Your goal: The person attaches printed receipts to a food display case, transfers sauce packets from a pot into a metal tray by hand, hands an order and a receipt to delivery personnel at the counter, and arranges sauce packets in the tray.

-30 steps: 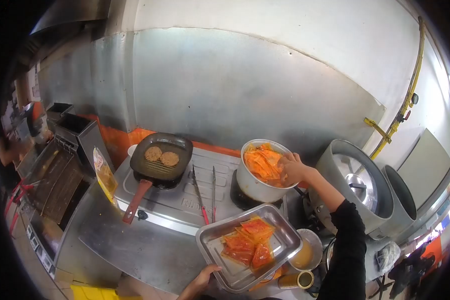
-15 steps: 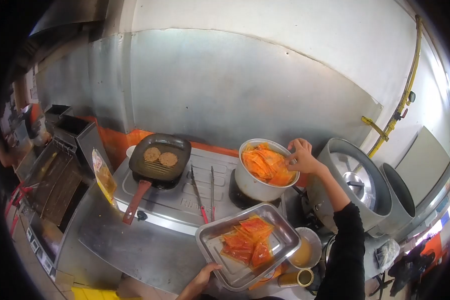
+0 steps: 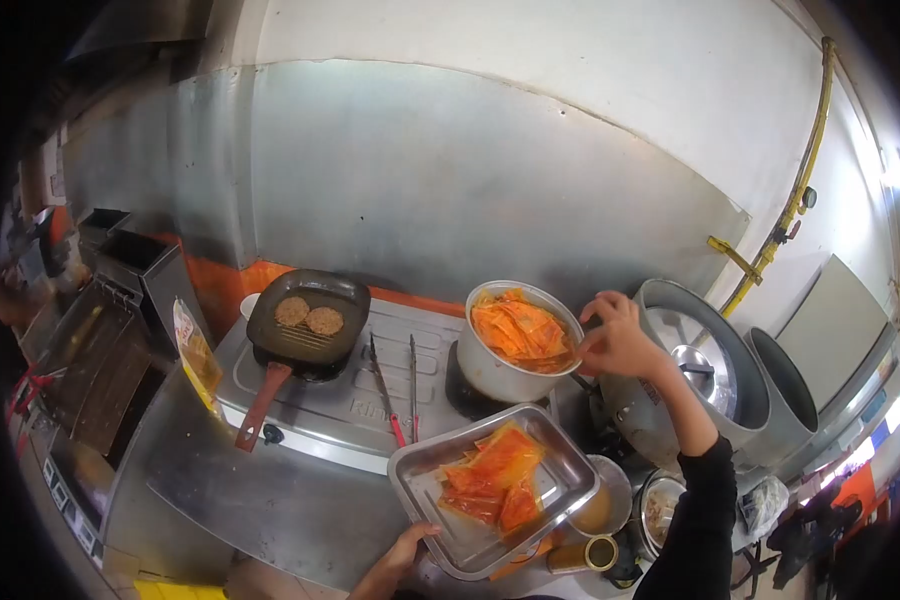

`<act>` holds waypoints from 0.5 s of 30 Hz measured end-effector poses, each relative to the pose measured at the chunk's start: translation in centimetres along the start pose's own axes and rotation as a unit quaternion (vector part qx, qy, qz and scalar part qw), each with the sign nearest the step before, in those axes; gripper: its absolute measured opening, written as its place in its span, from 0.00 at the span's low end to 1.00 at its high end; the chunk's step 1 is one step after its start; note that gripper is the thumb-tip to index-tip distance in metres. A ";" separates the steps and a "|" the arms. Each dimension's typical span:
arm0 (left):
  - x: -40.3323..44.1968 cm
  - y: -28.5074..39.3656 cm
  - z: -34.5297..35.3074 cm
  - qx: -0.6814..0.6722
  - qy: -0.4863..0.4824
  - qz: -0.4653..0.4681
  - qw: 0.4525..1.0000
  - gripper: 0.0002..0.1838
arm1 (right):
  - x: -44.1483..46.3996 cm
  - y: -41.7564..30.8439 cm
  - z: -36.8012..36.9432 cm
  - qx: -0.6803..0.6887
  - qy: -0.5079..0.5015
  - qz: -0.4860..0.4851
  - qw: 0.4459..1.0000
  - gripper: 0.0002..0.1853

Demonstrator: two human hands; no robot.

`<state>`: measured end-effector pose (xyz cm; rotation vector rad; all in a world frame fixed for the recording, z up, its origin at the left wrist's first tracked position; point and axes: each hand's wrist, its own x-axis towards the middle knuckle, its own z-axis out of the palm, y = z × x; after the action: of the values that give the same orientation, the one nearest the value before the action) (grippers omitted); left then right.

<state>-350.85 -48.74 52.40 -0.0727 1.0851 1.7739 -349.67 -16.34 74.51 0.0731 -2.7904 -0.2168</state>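
Note:
My left hand (image 3: 402, 556) grips the near left edge of a rectangular metal tray (image 3: 417, 500), thumb over the rim. Several flat, clear packets with orange-red contents (image 3: 500, 470) lie overlapped in the tray. My right hand (image 3: 620, 338) is at the right rim of a light metal pot (image 3: 510, 378). Its fingers are curled, with a gap between thumb and index, and I see nothing held in them. More orange packets (image 3: 520, 330) fill the pot up to its rim.
Two patties (image 3: 323, 320) lie in a square grill pan (image 3: 270, 350) on the stove. Red-handled tongs (image 3: 395, 425) rest between pan and pot. Right of the pot stands a large lidded pot (image 3: 750, 400). A bowl of liquid (image 3: 598, 500) and a can (image 3: 582, 555) sit beside the tray.
My right hand has shifted slightly outward from the pot's rim, and its fingers look less tightly pinched. The upper packets in the tray lie more spread out. The view has shifted a little.

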 end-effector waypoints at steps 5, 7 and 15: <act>0.2 -0.3 -0.2 0.001 -0.003 -0.010 1.000 0.23 | 1.3 7.2 7.9 -0.156 -0.020 0.152 0.976 0.15; 0.4 -0.5 -0.5 -0.004 -0.005 -0.008 1.000 0.23 | 1.8 7.4 9.1 -0.178 -0.046 0.189 0.965 0.19; 0.2 -0.8 -0.8 -0.007 -0.003 -0.007 1.000 0.19 | 3.1 7.4 11.1 -0.203 -0.168 0.261 0.928 0.26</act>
<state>-350.69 -49.08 51.35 -0.0825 1.0660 1.7681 -356.55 -7.71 66.40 -0.8707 -2.8936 -0.7155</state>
